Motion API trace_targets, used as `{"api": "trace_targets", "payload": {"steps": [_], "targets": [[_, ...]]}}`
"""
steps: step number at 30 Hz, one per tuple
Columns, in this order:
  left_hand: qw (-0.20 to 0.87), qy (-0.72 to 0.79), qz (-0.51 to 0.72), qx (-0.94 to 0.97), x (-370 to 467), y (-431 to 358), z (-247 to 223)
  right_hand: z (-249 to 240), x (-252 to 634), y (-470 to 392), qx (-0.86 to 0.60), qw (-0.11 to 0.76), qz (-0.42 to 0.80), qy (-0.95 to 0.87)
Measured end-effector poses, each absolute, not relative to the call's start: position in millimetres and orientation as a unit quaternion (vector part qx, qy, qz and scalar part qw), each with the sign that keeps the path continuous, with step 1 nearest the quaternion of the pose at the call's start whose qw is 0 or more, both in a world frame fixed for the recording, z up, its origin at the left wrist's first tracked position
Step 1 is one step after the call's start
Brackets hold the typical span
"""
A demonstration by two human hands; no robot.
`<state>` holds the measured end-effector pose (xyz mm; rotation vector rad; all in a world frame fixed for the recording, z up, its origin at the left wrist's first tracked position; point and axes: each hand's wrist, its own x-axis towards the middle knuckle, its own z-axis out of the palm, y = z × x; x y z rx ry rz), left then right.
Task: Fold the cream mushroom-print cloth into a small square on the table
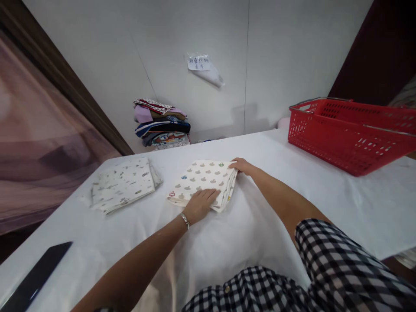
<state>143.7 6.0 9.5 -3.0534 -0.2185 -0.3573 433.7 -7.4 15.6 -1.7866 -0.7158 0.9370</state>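
In front of me on the white-covered table [260,169] lies a folded cream cloth [203,175] printed with small grey mushroom shapes and a few coloured ones. My left hand [202,203] rests flat on its near edge, fingers stretched out, a silver bracelet at the wrist. At the far right corner, my right hand [241,166] grips the cloth's edge, with the fingers on top and the thumb partly hidden. Several layers show along the right side of the fold. To the left lies a second folded white cloth [123,184] with a scattered print, apart from both hands.
A red plastic basket [334,143] with metal handles stands at the right. Behind the table's far edge is a stack of folded fabrics [162,123]. A dark flat object [39,275] lies at the near left. Pink sheer curtain [39,143] hangs along the left side.
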Motion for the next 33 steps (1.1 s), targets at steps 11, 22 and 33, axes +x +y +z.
{"api": "trace_targets", "payload": {"steps": [11,22,33], "targets": [[-0.034,-0.132,-0.167,-0.977,223,49,9,18,478,-112,-0.725,0.536,0.389,-0.188],[-0.219,-0.250,-0.215,-0.918,164,39,1,9,443,-158,-0.755,0.454,0.396,-0.260],[-0.562,-0.489,-0.273,-0.609,179,-18,-2,41,371,-115,-0.676,0.330,0.083,-0.653]]}}
